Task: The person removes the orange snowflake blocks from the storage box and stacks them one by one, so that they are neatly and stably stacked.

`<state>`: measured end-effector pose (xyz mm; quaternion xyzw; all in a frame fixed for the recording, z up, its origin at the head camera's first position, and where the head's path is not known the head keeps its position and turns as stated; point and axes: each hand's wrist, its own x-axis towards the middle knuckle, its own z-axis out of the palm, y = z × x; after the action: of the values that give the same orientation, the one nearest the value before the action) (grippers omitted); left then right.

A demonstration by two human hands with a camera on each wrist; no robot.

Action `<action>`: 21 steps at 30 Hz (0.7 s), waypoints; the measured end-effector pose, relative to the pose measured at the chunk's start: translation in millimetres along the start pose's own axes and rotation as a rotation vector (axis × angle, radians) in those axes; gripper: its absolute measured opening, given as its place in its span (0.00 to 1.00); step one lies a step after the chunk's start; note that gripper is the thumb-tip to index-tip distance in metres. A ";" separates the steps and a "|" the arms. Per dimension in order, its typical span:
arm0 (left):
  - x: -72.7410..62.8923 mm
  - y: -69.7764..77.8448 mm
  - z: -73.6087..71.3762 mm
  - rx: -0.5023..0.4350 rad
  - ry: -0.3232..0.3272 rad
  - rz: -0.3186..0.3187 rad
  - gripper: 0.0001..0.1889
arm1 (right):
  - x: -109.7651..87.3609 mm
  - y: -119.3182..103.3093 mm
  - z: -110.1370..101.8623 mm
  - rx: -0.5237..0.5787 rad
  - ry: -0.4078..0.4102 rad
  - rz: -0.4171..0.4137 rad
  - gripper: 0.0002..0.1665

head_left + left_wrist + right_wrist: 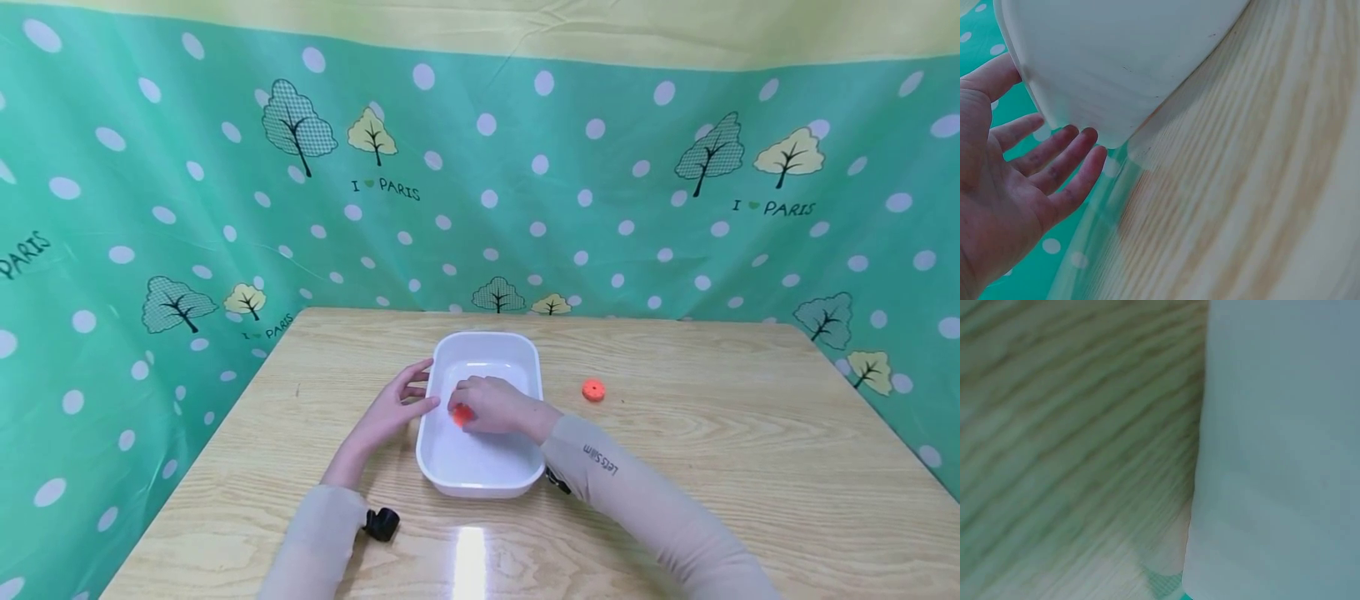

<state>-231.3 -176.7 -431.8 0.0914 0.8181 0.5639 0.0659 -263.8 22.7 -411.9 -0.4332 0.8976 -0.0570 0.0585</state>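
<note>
A white plastic basin stands on the table. My right hand reaches down inside it and grips a small orange-red piece, which the fingers partly cover. On the basin's left side rests my left hand, thumb at the rim and the other fingers spread along the outer wall. The left wrist view has these loosely extended fingers beside the white wall. Only the basin's outer wall and wood grain fill the right wrist view; the right hand is hidden there.
A round orange disc with small holes lies on the wooden table, right of the basin. A green dotted curtain hangs behind the table's back edge and along the sides.
</note>
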 end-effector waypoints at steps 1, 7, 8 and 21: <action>0.2 0.3 -0.2 0.002 -0.002 -0.004 0.35 | 0.0 0.3 0.1 -0.005 -0.001 0.003 0.17; -4.5 14.6 -1.2 -0.013 -0.022 -0.018 0.34 | -1.4 1.4 -1.6 -0.035 -0.007 0.018 0.16; -6.2 18.3 -1.3 -0.013 -0.026 -0.019 0.34 | -1.7 1.4 -2.2 -0.029 -0.010 0.021 0.16; -13.6 29.4 -0.2 0.000 -0.026 -0.033 0.34 | -5.4 -1.0 -4.9 -0.033 -0.035 0.052 0.16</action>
<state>-215.9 -169.8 -404.1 0.0850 0.8184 0.5617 0.0860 -260.5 26.5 -406.6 -0.4115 0.9082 -0.0330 0.0686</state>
